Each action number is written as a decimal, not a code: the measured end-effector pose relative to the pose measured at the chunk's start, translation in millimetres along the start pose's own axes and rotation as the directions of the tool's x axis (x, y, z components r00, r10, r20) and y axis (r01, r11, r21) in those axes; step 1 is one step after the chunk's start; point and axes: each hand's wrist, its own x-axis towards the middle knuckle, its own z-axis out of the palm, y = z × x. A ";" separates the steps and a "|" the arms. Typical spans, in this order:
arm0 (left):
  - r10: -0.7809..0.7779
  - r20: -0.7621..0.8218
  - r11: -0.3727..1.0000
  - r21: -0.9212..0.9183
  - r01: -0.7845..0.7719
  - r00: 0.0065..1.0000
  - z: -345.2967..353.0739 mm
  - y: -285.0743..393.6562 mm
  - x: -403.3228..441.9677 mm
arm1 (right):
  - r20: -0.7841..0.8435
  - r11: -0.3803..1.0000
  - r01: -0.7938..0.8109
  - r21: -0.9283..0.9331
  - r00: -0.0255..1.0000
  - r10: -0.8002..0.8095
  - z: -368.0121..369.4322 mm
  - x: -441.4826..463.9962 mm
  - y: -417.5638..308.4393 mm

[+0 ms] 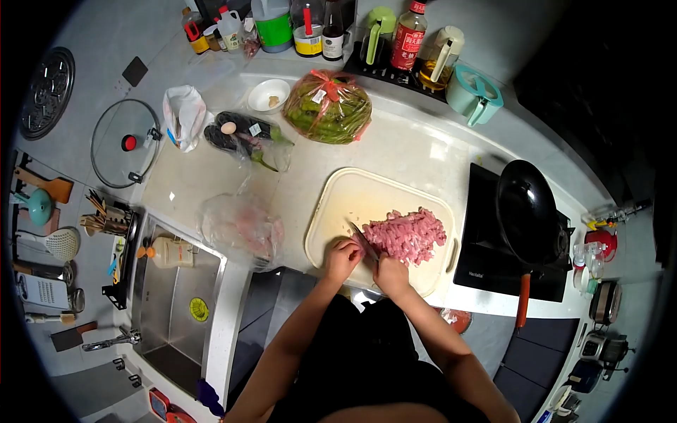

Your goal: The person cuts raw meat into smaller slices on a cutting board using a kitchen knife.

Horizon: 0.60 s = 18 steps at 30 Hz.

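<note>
A cream cutting board (331, 204) lies on the counter near its front edge. Diced pink meat (409, 235) is heaped on the board's right half. My right hand (390, 275) is closed round the handle of a knife (363, 238), whose blade points up and left, beside the meat's left edge. Just left of the blade, my left hand (343, 259) rests on the board with its fingers curled in; a bit of meat seems to be at its fingertips, partly hidden. A clear plastic bag (243, 225) with pinkish contents lies left of the board.
Right of the board, a black wok (525, 211) sits on a cooktop (479, 247). Behind are bagged green vegetables (328, 106), a white bowl (268, 96), bagged eggplants (247, 134) with an egg (228, 127), and bottles (409, 39). The sink (169, 296) is at left.
</note>
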 end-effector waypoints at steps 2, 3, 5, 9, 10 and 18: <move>-0.040 0.013 0.999 0.020 0.039 0.999 4.2 -7.0 -1.0 | -0.009 0.999 -0.009 0.047 1.000 0.009 22.4 22.9 -0.5; -0.055 0.016 0.998 0.031 0.055 0.998 6.8 -10.4 -1.9 | -0.027 0.999 -0.024 0.035 0.999 0.025 24.1 30.5 -9.6; -0.013 -0.060 0.995 0.102 0.019 0.998 12.8 -10.9 -5.9 | -0.067 0.998 -0.056 0.016 0.996 0.057 27.0 41.8 -26.2; -0.009 -0.089 0.997 0.079 0.016 0.996 7.8 -5.2 -4.4 | -0.052 0.997 -0.017 0.069 0.998 0.020 23.6 22.5 -2.6; -0.009 -0.098 0.998 0.062 0.015 0.995 7.5 -4.4 -5.3 | -0.057 0.998 -0.014 0.063 0.998 0.018 15.5 14.8 4.9; -0.059 -0.097 0.992 -0.119 0.047 0.993 -1.9 -1.3 -5.3 | -0.137 0.997 0.006 0.075 0.991 0.004 -5.6 -12.7 17.4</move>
